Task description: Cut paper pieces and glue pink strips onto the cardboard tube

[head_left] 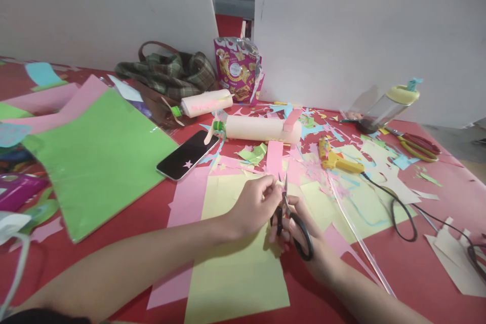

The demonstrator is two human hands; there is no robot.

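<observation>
My right hand (299, 228) is wrapped round the black handles of a pair of scissors (302, 238), whose blades point away from me and stand slightly apart. Close against the blades, my left hand (261, 200) is closed in a pinch; what lies between its fingertips is too small to make out. Below both hands lies a pale yellow paper sheet (235, 273), partly over a pink sheet (172, 273). Just beyond the blades is a pink paper strip (275, 154). A paper-wrapped tube (258, 129) with a green cap lies behind that.
A phone (186, 157) and green sheets (102, 157) lie left. To the right are a yellow glue gun (337, 159) with its black cord, a clear glue stick (357, 238), pliers (417, 147) and a tilted bottle (395, 106). Behind stand a snack bag (239, 68) and plaid bag (170, 71).
</observation>
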